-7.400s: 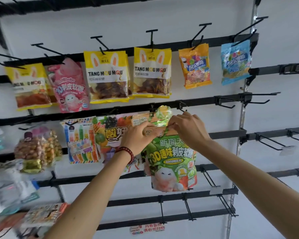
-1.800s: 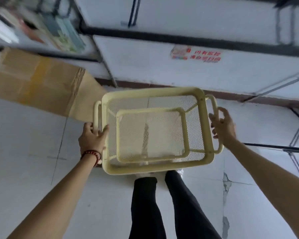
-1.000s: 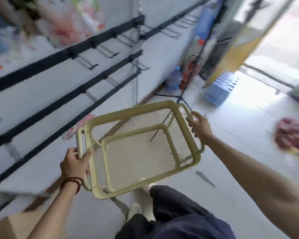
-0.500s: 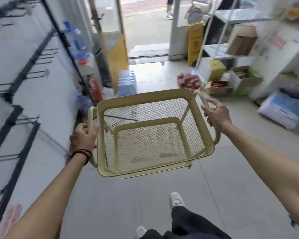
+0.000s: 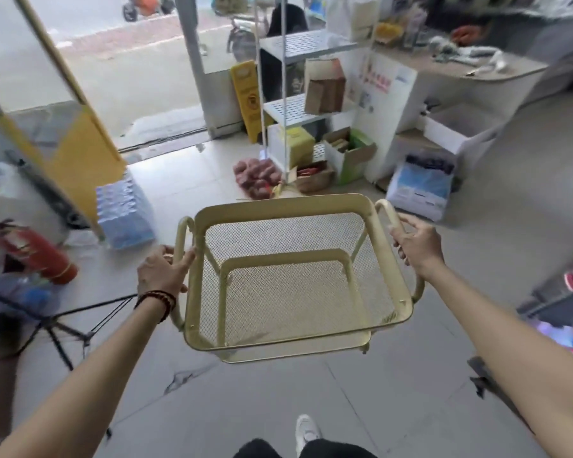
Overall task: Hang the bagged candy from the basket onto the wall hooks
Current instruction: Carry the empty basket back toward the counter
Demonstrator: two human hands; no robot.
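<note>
A pale yellow mesh basket hangs in the air in front of me, held level above the floor. Nothing lies inside it; I see the tiles through its mesh bottom. My left hand grips the basket's left loop handle, and a dark bead bracelet sits on that wrist. My right hand grips the right loop handle. No candy bags and no wall hooks are in view.
An open doorway lies ahead left, with a pack of water bottles and a red fire extinguisher on the floor. A white shelf rack, boxes, a red mesh sack and a counter stand ahead right. A tripod is at left.
I hung a green candy bag on a hook, then picked up the basket by both handles and turned away from the hook wall toward the doorway and shelf rack. The grip is unchanged.
</note>
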